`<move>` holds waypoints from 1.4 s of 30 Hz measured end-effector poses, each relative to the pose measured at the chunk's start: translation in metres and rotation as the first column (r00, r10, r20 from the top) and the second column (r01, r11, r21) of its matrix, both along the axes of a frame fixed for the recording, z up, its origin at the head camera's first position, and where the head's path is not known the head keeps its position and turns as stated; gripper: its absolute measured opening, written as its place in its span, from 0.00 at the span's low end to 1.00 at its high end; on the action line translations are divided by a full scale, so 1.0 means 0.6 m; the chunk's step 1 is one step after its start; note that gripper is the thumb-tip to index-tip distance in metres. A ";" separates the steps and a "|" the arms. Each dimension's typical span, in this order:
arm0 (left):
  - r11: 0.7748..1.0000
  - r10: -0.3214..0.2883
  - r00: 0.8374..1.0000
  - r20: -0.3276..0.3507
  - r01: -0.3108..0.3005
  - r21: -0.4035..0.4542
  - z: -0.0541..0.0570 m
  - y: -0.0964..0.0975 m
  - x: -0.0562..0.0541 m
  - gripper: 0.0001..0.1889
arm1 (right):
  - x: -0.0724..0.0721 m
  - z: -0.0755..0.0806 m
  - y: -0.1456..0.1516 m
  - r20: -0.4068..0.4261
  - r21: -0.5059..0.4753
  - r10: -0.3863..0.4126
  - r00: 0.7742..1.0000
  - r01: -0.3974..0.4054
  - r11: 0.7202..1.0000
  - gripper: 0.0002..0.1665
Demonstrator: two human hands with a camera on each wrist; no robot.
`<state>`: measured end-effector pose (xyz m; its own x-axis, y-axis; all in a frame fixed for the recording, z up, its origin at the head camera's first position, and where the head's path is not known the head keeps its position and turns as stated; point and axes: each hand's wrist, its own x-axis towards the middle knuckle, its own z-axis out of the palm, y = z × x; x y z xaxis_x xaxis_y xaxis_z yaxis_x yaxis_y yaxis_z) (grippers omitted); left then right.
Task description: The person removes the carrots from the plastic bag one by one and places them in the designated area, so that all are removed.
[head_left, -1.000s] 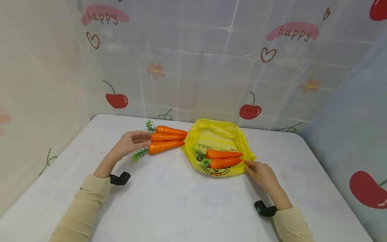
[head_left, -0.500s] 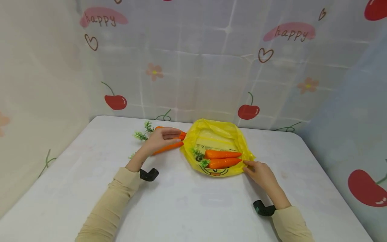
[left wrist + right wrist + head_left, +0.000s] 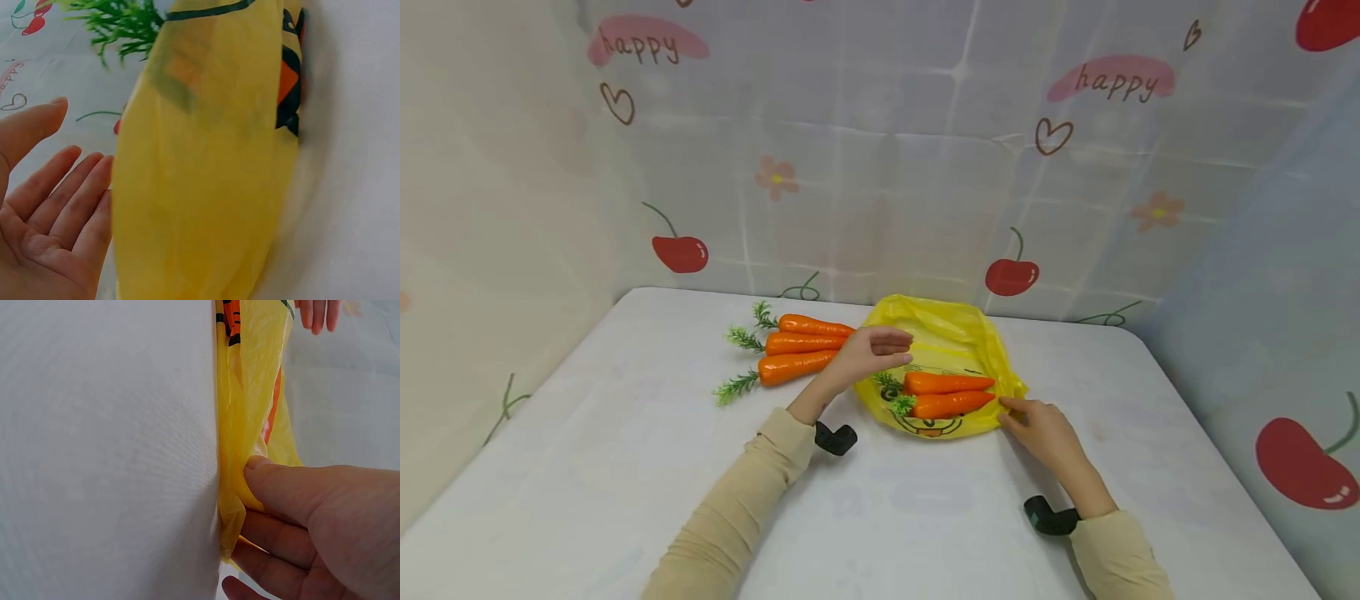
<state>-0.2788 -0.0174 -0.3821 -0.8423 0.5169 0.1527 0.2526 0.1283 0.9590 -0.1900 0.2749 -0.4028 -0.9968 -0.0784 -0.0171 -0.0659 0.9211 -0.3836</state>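
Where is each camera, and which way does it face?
Head: on the head, facing forward and down at carrots and yellow bag; left hand, right hand, sleeves show.
Left wrist: on that wrist, facing the bag; left hand shows.
Right wrist: on that wrist, facing the right hand pinching the bag; left fingertips show.
Wrist views share the bag.

Light was soft, shadows faint.
Head view looked mostly sharp; glossy carrots (image 3: 792, 367) left of the left fingers (image 3: 892, 337) caught small highlights. Left wrist view was dimmer, the bag (image 3: 194, 187) beside those fingers blurred. Right wrist view showed grey shadow on the tabletop (image 3: 181, 547) by the right fingers (image 3: 278, 537).
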 end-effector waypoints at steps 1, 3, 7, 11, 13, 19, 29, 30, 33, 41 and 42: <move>1.000 -0.003 1.000 0.010 0.003 -0.006 -0.003 0.004 0.000 0.23 | 0.000 0.000 -0.001 -0.001 0.000 0.001 1.000 -0.001 1.000 0.24; 0.999 -0.005 1.000 0.014 0.006 -0.031 -0.008 0.010 0.000 0.22 | -0.001 0.001 -0.002 -0.002 0.001 0.001 1.000 -0.001 1.000 0.24; 0.996 -0.012 1.000 0.004 0.012 -0.085 -0.017 0.019 0.000 0.22 | -0.003 0.000 -0.001 -0.006 0.006 0.004 1.000 -0.004 1.000 0.24; 0.992 -0.029 0.999 -0.034 0.025 -0.124 -0.027 0.024 0.001 0.22 | -0.003 -0.001 0.001 -0.004 0.003 0.009 1.000 -0.009 1.000 0.24; 0.991 -0.037 0.998 -0.051 0.030 -0.134 -0.032 0.027 0.001 0.22 | -0.002 -0.001 0.001 -0.004 0.001 0.012 1.000 -0.012 1.000 0.24; 0.985 -0.037 0.994 -0.104 0.019 -0.171 -0.041 0.031 0.002 0.23 | 0.001 0.000 0.000 -0.006 -0.008 0.013 1.000 -0.013 1.000 0.24; 0.973 -0.042 0.994 -0.102 0.018 -0.229 -0.052 0.035 0.001 0.25 | 0.001 0.002 0.000 -0.032 -0.003 0.028 0.999 -0.028 1.000 0.23; 0.972 -0.040 0.994 -0.100 0.016 -0.236 -0.052 0.036 0.002 0.25 | 0.001 0.002 0.000 -0.031 -0.002 0.028 0.999 -0.028 1.000 0.23; 0.966 -0.036 0.994 -0.100 0.009 -0.257 -0.054 0.037 0.003 0.25 | 0.001 0.001 0.001 -0.022 -0.002 0.027 0.999 -0.027 1.000 0.23; 0.959 -0.026 0.992 -0.124 -0.010 -0.283 -0.057 0.039 0.003 0.24 | 0.000 0.001 0.001 -0.016 -0.011 0.026 1.000 -0.027 1.000 0.24; 0.957 -0.025 0.991 -0.132 -0.015 -0.290 -0.058 0.039 0.003 0.24 | 0.000 0.002 0.001 -0.018 -0.012 0.027 0.999 -0.027 1.000 0.23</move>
<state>-0.2772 0.0061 -0.4168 -0.8220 0.5596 0.1060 0.3764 0.3941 0.8385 -0.1902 0.2753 -0.4017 -0.9944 -0.1056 0.0017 -0.0977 0.9143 -0.3931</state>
